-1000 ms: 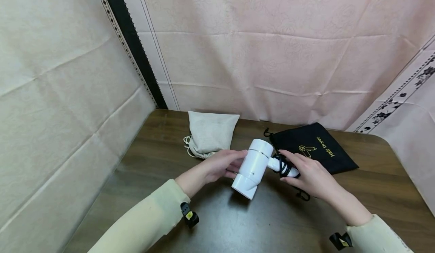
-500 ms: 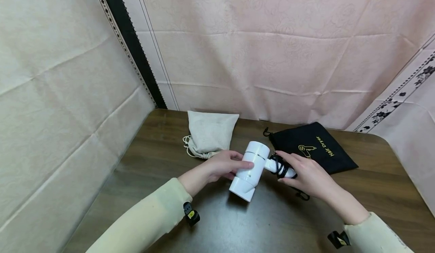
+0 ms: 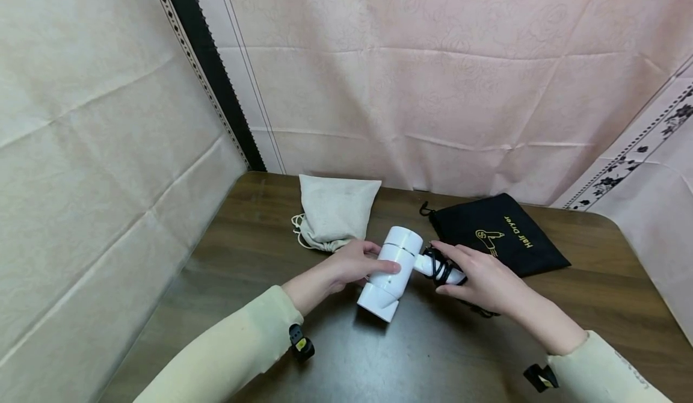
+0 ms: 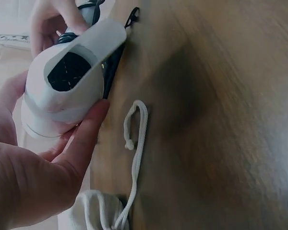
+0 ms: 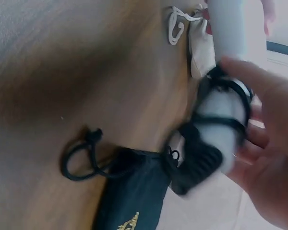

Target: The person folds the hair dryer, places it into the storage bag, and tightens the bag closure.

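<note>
Your left pale yellow-green fabric sleeve (image 3: 227, 346) and right pale yellow-green fabric sleeve (image 3: 598, 370) match; the right bears small dark marks. You wear a left black, yellow-marked wrist camera (image 3: 304, 347) and a right black, yellow-marked wrist camera (image 3: 538, 378).

The hair dryer (image 3: 387, 283) looks glossy plastic, the table (image 3: 373, 361) smooth wood.

We have free tabletop (image 3: 390, 361) on the near side of the white hair dryer (image 3: 394, 278). Beyond it, the pale pouch (image 3: 338, 210) and black pouch (image 3: 511, 246) block us.
</note>
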`<state>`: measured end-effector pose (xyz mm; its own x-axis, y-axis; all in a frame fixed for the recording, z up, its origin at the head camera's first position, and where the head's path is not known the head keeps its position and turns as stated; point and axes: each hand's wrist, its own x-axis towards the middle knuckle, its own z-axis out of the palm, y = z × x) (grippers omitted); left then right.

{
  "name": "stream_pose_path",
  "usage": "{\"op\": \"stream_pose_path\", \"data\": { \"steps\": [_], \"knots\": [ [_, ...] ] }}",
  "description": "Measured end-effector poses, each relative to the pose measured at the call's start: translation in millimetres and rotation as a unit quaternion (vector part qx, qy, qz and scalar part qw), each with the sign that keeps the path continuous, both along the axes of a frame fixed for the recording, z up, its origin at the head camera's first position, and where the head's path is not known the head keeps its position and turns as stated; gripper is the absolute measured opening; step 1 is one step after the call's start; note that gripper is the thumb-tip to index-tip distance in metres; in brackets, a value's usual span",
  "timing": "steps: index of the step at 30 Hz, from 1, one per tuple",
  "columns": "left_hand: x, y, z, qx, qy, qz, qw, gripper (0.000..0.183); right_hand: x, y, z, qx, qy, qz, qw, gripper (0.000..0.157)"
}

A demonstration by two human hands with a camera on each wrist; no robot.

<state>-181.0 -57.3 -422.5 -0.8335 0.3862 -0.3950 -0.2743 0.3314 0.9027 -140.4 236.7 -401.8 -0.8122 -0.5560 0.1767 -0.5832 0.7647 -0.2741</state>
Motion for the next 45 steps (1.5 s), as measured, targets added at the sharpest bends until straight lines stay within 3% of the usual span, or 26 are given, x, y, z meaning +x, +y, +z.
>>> {"op": "stream_pose_path", "data": {
  "steps": [4, 7, 10, 14, 16, 29, 45],
  "knots": [
    [-0.5, -7.1, -0.3, 0.011, 0.002, -0.005, 0.9999, 0.057, -1.1, 5.2, 13.6, -0.058, -0.078, 0.017, 0.995, 0.07],
    [-1.7, -12.5, 2.0, 0.012, 0.005, -0.015, 0.9998, 0.057, -5.5, 14.8, 20.5, -0.116, -0.145, 0.019, 0.982, 0.059],
    [-2.9, -17.3, 4.8, 0.01, 0.006, -0.028, 0.9995, 0.054, -11.3, 26.7, 20.7, -0.166, -0.224, 0.015, 0.96, 0.05],
    [-3.2, -21.5, 6.8, 0.018, 0.003, -0.038, 0.9991, 0.049, -18.0, 39.4, 12.8, -0.22, -0.317, 0.016, 0.923, 0.047],
    [-3.2, -22.6, 7.3, 0.023, 0.002, -0.04, 0.9989, 0.048, -19.3, 42.8, 8.8, -0.228, -0.338, 0.016, 0.913, 0.047],
    [-2.4, -23.6, 6.9, 0.051, -0.01, -0.02, 0.9985, 0.046, -15.6, 36.6, -2.4, -0.236, -0.341, 0.051, 0.909, 0.049],
    [-0.1, -20.8, -0.3, 0.06, -0.007, 0.011, 0.9981, 0.053, -9.7, 31.0, -7.1, -0.245, -0.304, -0.003, 0.921, 0.041]
  ]
}}
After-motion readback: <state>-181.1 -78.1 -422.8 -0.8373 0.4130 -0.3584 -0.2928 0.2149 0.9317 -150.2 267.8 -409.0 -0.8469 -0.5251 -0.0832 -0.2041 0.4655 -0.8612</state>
